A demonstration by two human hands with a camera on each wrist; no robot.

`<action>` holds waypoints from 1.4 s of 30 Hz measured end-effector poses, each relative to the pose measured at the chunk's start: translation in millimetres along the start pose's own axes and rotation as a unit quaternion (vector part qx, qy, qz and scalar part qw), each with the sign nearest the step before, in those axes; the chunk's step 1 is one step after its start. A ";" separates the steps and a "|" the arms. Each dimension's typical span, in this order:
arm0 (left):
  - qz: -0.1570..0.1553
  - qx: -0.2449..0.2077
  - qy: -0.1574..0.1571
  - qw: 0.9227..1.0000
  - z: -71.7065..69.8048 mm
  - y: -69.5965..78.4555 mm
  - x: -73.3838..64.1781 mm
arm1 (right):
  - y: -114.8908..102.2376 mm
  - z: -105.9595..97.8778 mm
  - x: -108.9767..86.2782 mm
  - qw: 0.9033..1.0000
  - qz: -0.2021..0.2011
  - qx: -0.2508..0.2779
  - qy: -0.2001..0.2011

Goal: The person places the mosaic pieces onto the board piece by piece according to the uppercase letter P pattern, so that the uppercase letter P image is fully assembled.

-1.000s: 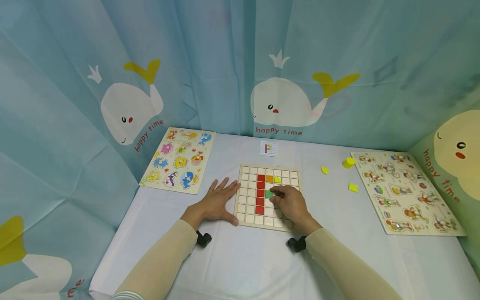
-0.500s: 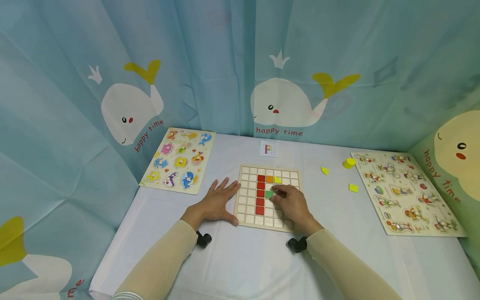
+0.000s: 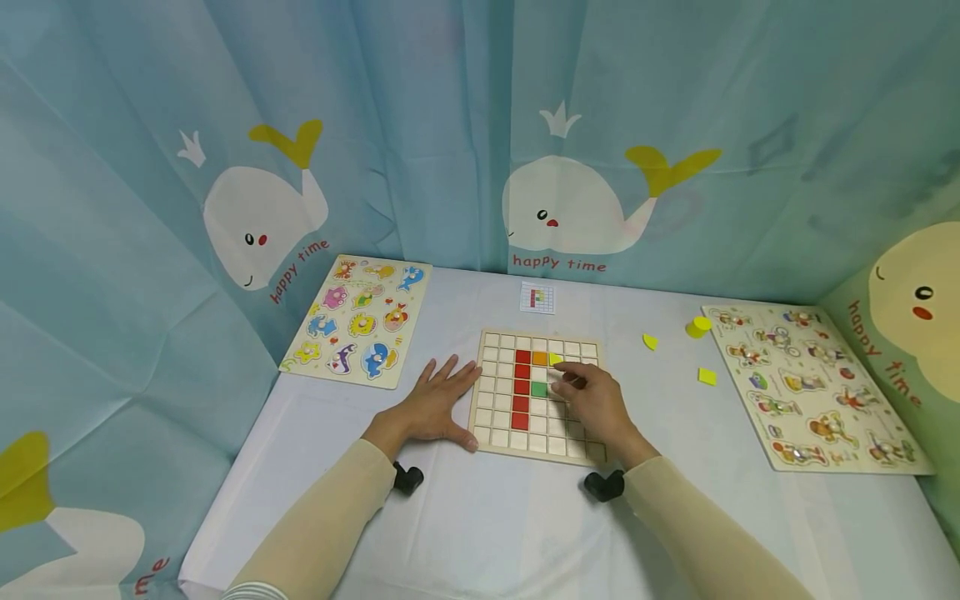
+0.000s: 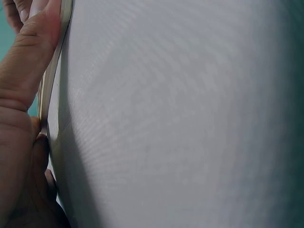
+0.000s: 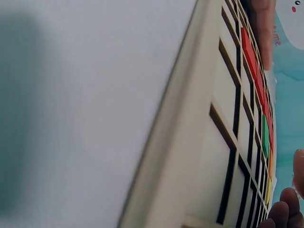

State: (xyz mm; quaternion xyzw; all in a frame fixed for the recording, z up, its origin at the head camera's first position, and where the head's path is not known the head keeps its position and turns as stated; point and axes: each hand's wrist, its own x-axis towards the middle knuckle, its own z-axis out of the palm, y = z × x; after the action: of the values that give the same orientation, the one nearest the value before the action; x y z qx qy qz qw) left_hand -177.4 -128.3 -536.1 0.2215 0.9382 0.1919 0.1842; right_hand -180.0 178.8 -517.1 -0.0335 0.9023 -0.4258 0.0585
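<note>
A wooden grid board lies on the white cloth. Set in its squares are a column of several red tiles, an orange tile, a green tile and a yellow piece. My left hand rests at the board's left edge, fingers spread and thumb at the near corner. Over the board's right half, my right hand hovers with thumb and index finger apart; nothing shows between them. In the right wrist view, the fingers are partly cut off by the frame edge.
A small pattern card lies behind the board. To the right are a yellow quarter-round piece, a yellow square tile and a yellow cylinder. Picture puzzles stand at left and right. Curtains enclose the table.
My right hand has let go of the green tile, which stays in its square, and moved slightly right and away from it. The left hand has not moved.
</note>
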 end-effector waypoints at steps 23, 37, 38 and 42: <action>0.012 -0.010 0.001 1.000 -1.8 0.4 -2.5 | 20.6 -43.0 3.6 0.998 0.012 0.001 0.064; 0.015 -0.013 0.003 1.000 -1.1 -1.3 -1.4 | 59.7 -93.0 29.8 0.989 0.083 -0.033 0.116; 0.015 -0.011 0.002 1.000 -0.9 -1.4 -1.4 | 61.9 -94.1 31.5 0.988 0.094 -0.035 0.114; 0.010 -0.007 0.001 1.000 0.1 -1.8 -0.6 | 70.0 -95.2 38.6 0.984 0.138 -0.039 0.105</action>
State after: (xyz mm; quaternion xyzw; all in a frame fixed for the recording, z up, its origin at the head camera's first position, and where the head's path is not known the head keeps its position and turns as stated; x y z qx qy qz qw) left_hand -177.5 -130.0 -536.8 0.2292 0.9348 0.2008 0.1825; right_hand -231.8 291.7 -514.1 0.1336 0.9153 -0.3795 0.0199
